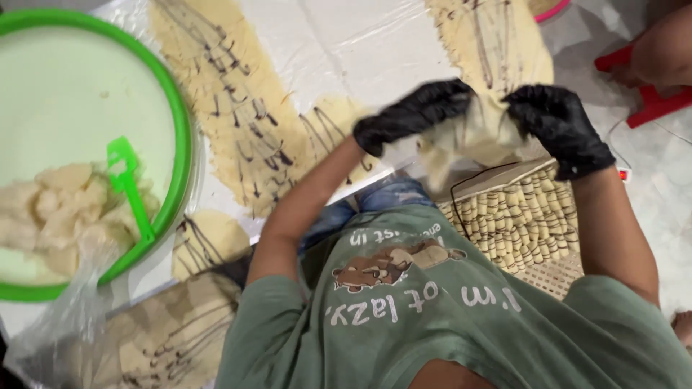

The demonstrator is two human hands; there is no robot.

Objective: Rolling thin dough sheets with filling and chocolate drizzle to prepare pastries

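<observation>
Item: lump of pale dough (472, 133), soft and folded, held above the lap between both hands. Its long axis runs roughly side to side, from one glove to the other; it sags at the middle and points nowhere definite.

Left hand (414, 115), black-gloved, closed on the dough's left end. Right hand (559, 126), black-gloved, closed on the right end; the two-ended grip seems meant to stretch or fold it.

Below: woven tray (555, 277) packed with striped rolled pieces (522, 220).

On the plastic-covered surface (360, 43): flattened dough sheets (238, 108) streaked with dark lines.

Far left: green-rimmed basin (176, 144) holding dough chunks (61, 205) and a green scraper (130, 184).
</observation>
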